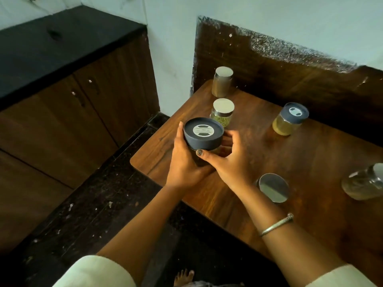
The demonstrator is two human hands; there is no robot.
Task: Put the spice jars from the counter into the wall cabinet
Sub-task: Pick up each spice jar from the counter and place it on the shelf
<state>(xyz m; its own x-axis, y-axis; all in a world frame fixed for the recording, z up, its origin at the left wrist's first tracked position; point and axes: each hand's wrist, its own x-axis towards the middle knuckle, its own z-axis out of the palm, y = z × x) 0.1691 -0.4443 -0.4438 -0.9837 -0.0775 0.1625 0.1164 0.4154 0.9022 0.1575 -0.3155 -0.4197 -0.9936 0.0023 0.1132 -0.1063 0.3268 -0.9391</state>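
Note:
A jar with a dark grey lid [203,133] is held above the left end of the wooden counter [310,162]. My left hand [186,160] grips it from the left and below, and my right hand [230,162] curls round its right side. Other spice jars stand on the counter: a silver-lidded jar of green seeds [222,113] just behind the held one, a tall silver-lidded jar [222,81] near the back wall, a grey-lidded jar of yellow powder [290,119], a silver-lidded jar [273,187] by my right wrist, and a glass jar [364,181] at the right edge. The wall cabinet is out of view.
A black-topped counter [51,50] with brown cabinet doors [93,104] runs along the left. Dark speckled floor [93,204] lies between it and the wooden counter. A dark wooden back panel [279,69] rises behind the jars. A bare foot [183,276] shows at the bottom.

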